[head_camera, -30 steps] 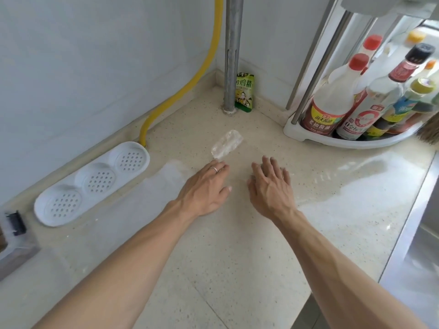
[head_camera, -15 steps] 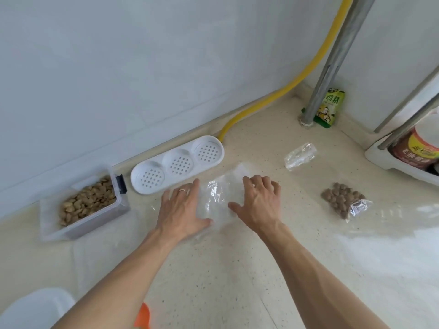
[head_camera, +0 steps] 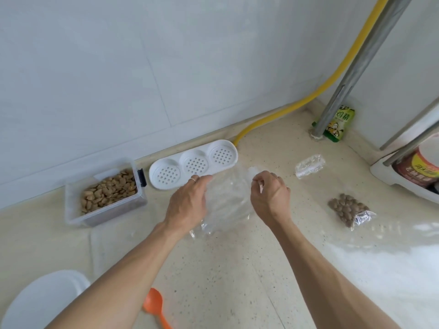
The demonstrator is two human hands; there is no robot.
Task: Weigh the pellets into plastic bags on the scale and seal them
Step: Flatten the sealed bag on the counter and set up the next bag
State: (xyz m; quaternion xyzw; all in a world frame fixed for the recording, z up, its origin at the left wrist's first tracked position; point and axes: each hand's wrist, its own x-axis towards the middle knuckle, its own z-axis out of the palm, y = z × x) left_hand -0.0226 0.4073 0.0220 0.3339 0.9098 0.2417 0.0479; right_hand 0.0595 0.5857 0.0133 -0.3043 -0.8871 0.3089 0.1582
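An empty clear plastic bag (head_camera: 225, 205) is lifted off the counter between my hands. My left hand (head_camera: 187, 205) holds its left edge, a ring on one finger. My right hand (head_camera: 269, 198) pinches the bag's top right edge with curled fingers. A clear box of tan pellets (head_camera: 107, 193) stands at the left by the wall. A filled bag of brown pellets (head_camera: 349, 210) lies on the counter to the right. A white round scale (head_camera: 40, 302) shows at the bottom left, with an orange spoon (head_camera: 154, 307) beside it.
A white three-hole tray (head_camera: 193, 163) lies against the wall behind my hands. A roll of clear bags (head_camera: 310, 166) lies further right. A yellow hose (head_camera: 297, 105), a metal pipe (head_camera: 351, 72), a green seasoning packet (head_camera: 339, 122) and a bottle rack (head_camera: 408, 179) fill the corner.
The camera swung left, bringing the pellet box, scale and spoon into view. My hands went from lying flat on the bag to lifting it by its edges.
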